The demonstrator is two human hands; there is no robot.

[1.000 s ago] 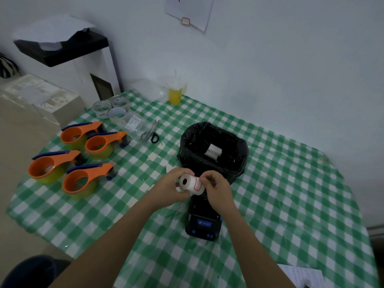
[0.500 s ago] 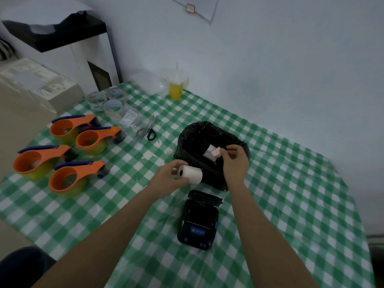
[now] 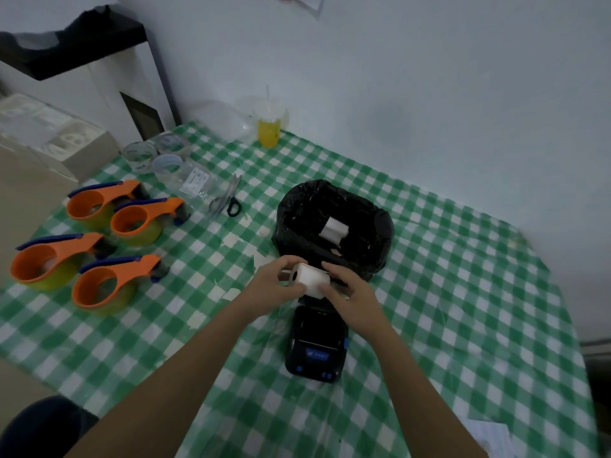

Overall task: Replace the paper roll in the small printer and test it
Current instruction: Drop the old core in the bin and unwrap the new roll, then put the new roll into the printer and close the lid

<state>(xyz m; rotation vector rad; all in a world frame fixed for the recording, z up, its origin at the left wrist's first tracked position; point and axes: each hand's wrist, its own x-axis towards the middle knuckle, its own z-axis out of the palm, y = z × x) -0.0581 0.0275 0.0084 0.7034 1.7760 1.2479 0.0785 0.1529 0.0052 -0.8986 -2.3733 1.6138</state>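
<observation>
This looks like a small packing or shipping workroom. A table with a green checked cloth (image 3: 463,292) stands against a plain wall. Four orange tape dispensers (image 3: 99,246) sit near its left edge, clear tape rolls (image 3: 152,157) and scissors (image 3: 231,200) toward the far left corner, a small printer (image 3: 315,345) near the middle.

Dim, even indoor lighting with a cool blue-green cast; the source itself lies outside the view. The far wall (image 3: 429,77) grades from pale at centre to darker at the right edge. Shadows are soft and faint, with a weak one beneath the forearms on the checked tablecloth (image 3: 463,292). The black bin liner (image 3: 334,226) shows small specular glints. Wide-angle distortion bows the table edges, and the corners darken. Detail is soft overall, with slight blur on the hands and the near edge.
</observation>
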